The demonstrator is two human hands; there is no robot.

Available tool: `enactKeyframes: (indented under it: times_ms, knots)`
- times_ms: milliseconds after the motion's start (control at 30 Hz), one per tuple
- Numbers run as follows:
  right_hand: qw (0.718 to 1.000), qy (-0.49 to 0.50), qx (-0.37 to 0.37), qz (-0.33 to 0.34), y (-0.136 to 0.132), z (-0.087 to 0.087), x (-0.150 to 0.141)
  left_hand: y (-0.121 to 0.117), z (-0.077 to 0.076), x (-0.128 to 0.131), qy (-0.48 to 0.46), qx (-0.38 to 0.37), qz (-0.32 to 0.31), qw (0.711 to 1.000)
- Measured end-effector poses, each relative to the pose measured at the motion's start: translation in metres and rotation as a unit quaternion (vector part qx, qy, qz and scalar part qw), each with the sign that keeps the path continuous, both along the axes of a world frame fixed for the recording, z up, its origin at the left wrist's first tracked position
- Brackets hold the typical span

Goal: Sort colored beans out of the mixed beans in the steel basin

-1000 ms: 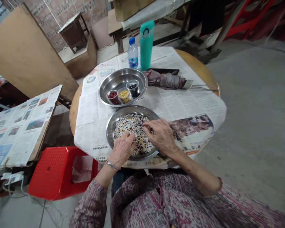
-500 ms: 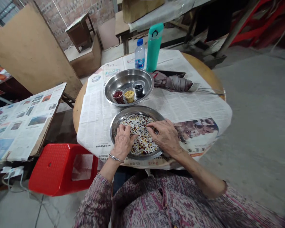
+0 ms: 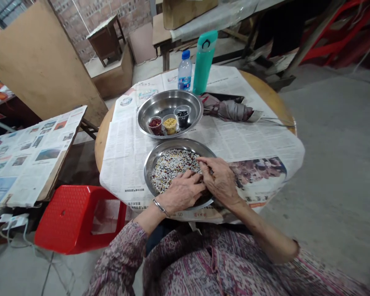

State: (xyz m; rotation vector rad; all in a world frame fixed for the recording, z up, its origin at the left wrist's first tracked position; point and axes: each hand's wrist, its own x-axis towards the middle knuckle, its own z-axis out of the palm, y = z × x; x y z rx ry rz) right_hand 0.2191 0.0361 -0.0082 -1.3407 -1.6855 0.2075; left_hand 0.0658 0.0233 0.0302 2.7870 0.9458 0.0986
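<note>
Workshop-like room: bare brick wall (image 3: 135,9), concrete floor (image 3: 336,164), newspaper-covered tables (image 3: 265,96).

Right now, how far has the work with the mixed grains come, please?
Apparently done: red, yellow and black pieces sit in separate cups, the red cup, yellow cup and black cup.
In hand: the left hand and right hand work in the front basin; their fingertips are partly hidden.
Probably left: the mixed grains, where coloured pieces lie among white ones.

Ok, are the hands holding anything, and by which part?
That cannot be told: the left hand and right hand are at the mixed white, yellow, dark-red and black grains in the near round steel basin, hiding anything pinched.
</note>
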Motion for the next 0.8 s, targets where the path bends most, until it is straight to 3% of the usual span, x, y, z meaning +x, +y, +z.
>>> enactKeyframes:
  times_ms: [100,267,400,533,667,800]
  knots:
    - [1.000,-0.003,-0.004,-0.002,0.000,0.001,0.000,0.011,0.002,0.000,0.010,0.031,0.045,0.998]
    - [1.000,-0.006,-0.002,0.003,-0.001,0.002,0.000,0.020,0.006,-0.021,-0.047,0.065,0.230,0.970]
    - [1.000,-0.008,0.001,0.005,-0.001,0.003,0.000,0.029,0.006,-0.034,-0.053,0.077,0.324,0.942]
    - [1.000,0.014,0.003,0.004,-0.001,0.004,0.000,0.045,0.004,-0.026,-0.004,0.049,0.353,0.934]
    - [0.998,0.063,-0.018,-0.007,0.000,0.004,0.000,0.063,0.002,0.000,-0.010,0.026,0.364,0.931]
    - [0.994,0.099,-0.027,-0.022,0.000,0.004,0.000,0.069,-0.004,0.026,-0.031,-0.004,0.304,0.952]
